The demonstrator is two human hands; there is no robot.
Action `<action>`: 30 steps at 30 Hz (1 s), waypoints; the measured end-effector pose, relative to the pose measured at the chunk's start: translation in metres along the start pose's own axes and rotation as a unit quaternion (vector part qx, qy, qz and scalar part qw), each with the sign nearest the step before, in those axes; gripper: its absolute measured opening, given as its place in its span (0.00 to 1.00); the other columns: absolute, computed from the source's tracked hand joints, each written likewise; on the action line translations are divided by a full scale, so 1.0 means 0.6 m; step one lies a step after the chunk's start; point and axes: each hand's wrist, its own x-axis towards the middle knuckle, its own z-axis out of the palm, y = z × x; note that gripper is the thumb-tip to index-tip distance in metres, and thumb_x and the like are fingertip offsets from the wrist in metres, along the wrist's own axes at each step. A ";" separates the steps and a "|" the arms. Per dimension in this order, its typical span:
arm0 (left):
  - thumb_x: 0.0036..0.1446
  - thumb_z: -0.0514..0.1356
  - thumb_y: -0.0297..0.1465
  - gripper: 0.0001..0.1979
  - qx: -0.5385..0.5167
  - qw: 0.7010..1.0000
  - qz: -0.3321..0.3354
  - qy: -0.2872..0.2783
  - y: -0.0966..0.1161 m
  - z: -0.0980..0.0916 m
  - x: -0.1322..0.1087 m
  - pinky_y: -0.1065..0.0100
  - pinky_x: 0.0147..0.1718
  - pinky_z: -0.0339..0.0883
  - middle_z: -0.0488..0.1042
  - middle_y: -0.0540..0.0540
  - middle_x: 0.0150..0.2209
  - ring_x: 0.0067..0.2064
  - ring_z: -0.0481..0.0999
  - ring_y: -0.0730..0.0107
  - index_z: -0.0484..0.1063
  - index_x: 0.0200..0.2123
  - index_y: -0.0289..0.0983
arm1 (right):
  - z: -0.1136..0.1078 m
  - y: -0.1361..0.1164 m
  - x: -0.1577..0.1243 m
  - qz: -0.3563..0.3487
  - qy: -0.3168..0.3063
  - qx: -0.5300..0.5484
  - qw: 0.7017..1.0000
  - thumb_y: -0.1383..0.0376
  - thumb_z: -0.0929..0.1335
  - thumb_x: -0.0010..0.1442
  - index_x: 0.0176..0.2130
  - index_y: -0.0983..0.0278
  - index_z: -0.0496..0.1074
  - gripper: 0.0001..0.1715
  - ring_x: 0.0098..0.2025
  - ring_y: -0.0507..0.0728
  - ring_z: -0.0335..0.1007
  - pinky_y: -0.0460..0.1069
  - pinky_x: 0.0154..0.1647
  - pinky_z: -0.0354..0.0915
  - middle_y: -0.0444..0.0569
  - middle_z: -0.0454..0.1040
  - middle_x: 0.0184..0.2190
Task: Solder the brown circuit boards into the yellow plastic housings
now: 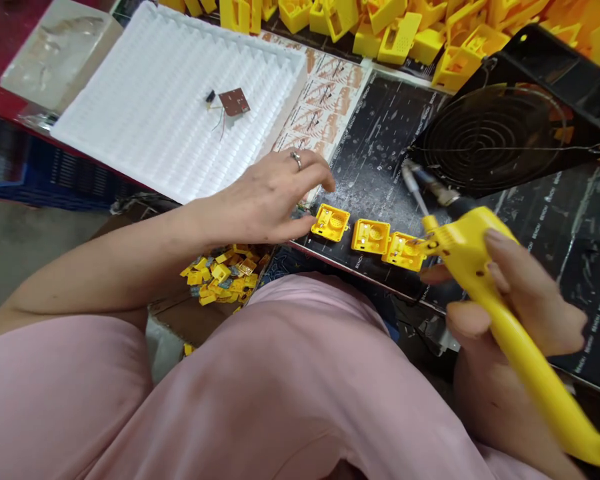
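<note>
Three small yellow plastic housings lie in a row near the front edge of the black mat (380, 153): a left one (331, 222), a middle one (371, 236) and a right one (404, 251). My left hand (270, 197), a ring on one finger, hovers palm down beside the left housing, fingers loosely spread, thumb close to it, nothing visibly held. My right hand (510, 300) is wrapped round the handle of a yellow soldering gun (485, 273), whose metal tip (414, 188) points up and left above the right housing.
A white ridged foam tray (145, 127) at the back left carries a small brown circuit board (234, 101) with wires. A black fan (500, 133) stands at the right. Many yellow housings (395, 27) are piled along the back. Small yellow parts (223, 273) fill a box near my knee.
</note>
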 end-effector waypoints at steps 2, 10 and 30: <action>0.63 0.61 0.37 0.23 -0.058 0.998 0.029 0.003 -0.006 0.018 -0.004 0.56 0.63 0.65 0.74 0.37 0.62 0.63 0.73 0.53 0.70 0.59 0.34 | 0.002 -0.007 0.015 -0.067 -0.024 -0.001 0.997 0.56 0.68 0.72 0.59 0.58 0.72 0.20 0.24 0.51 0.76 0.45 0.31 0.72 0.40 0.77 0.25; 0.68 0.63 0.39 0.21 -0.219 0.970 0.015 -0.101 0.008 -0.049 -0.066 0.74 0.46 0.73 0.82 0.41 0.54 0.46 0.83 0.71 0.74 0.60 0.35 | 0.051 0.012 0.041 -0.129 -0.066 -0.038 0.989 0.56 0.73 0.66 0.51 0.61 0.71 0.18 0.35 0.57 0.79 0.51 0.40 0.74 0.49 0.81 0.38; 0.70 0.46 0.41 0.22 0.124 0.982 -0.137 -0.024 -0.279 -0.126 -0.069 0.59 0.70 0.51 0.66 0.46 0.71 0.66 0.61 0.74 0.76 0.53 0.41 | 0.087 0.003 0.055 -0.137 -0.130 -0.099 0.977 0.51 0.65 0.72 0.55 0.62 0.67 0.21 0.34 0.57 0.76 0.52 0.38 0.74 0.51 0.78 0.41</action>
